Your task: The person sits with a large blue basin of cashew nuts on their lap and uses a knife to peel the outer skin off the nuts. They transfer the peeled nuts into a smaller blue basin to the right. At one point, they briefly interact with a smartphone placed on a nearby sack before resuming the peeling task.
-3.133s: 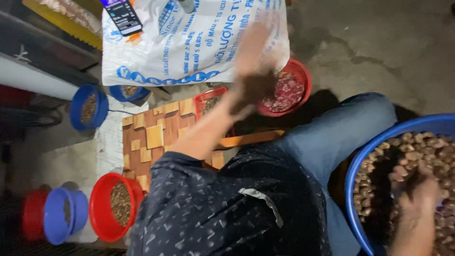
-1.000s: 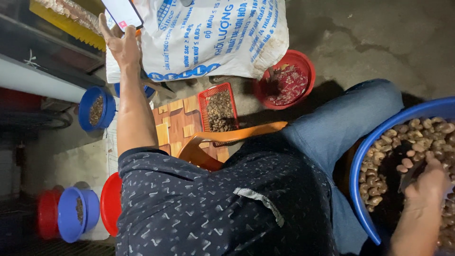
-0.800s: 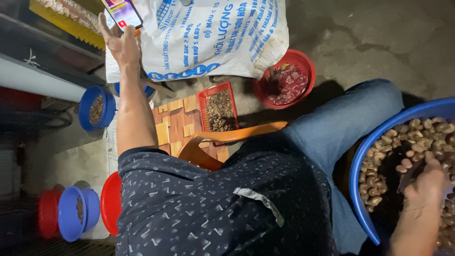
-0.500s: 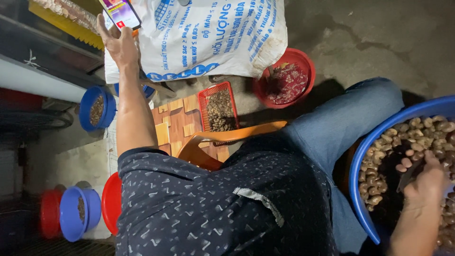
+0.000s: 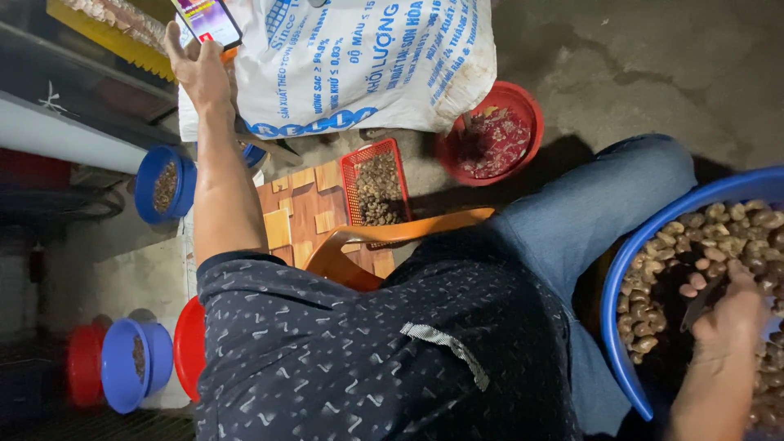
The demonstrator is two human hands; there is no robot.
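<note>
The left hand [image 5: 196, 69], at eleven o'clock, has a wide grip with fingers spread against a phone [image 5: 208, 18] propped on the white sack [image 5: 367, 65]; a clumsy tap could tip it off. The right hand [image 5: 735, 314], at four o'clock, grips a small dark tool [image 5: 701, 300] among nuts [image 5: 653, 302] in the blue basin [image 5: 621, 278]. With attention apparently on the phone, it could nick a finger.

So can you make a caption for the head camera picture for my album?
Left hand touching a lit phone while the right hand digs into a blue tub of nuts.
</note>
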